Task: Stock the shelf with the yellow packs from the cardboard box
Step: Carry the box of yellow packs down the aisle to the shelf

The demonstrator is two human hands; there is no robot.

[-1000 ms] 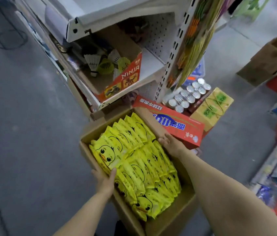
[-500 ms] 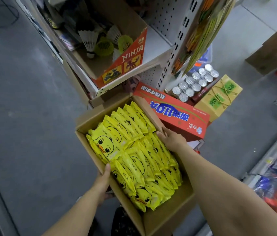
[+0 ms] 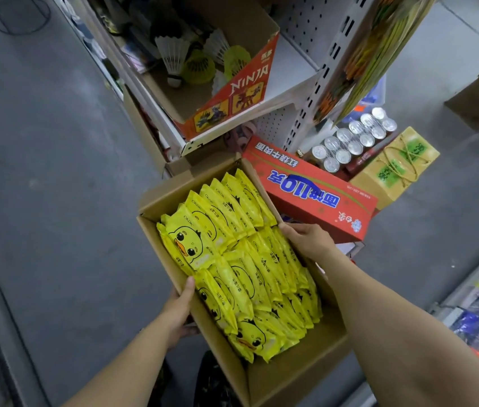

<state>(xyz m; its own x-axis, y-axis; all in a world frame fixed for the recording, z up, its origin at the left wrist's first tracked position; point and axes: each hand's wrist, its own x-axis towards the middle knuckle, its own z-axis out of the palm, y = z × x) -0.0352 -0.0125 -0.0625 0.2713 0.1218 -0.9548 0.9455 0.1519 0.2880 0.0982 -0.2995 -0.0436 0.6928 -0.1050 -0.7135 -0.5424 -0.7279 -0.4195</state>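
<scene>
**Box gripped at both walls, no pack lifted yet**

The left hand [image 3: 178,309] grips the box [image 3: 285,377] by one side wall, thumb hooked over the rim against a pack and fingers hidden beneath; the right hand [image 3: 305,239] holds the opposite rim, seemingly pinching it, though its fingertips are hard to make out; the packs [image 3: 232,245] lie between the two hands in overlapping rows, crowded beyond the hands, with bare cardboard nearer the wrists; the shelf [image 3: 288,63] stands ahead of and above both hands; a red carton [image 3: 305,186] sits just beyond the right hand; the likely trouble is balance: with the load towards the far end, freeing either hand could tip the box and spill the glossy packs, or knock its far corner against the shelf edge
</scene>
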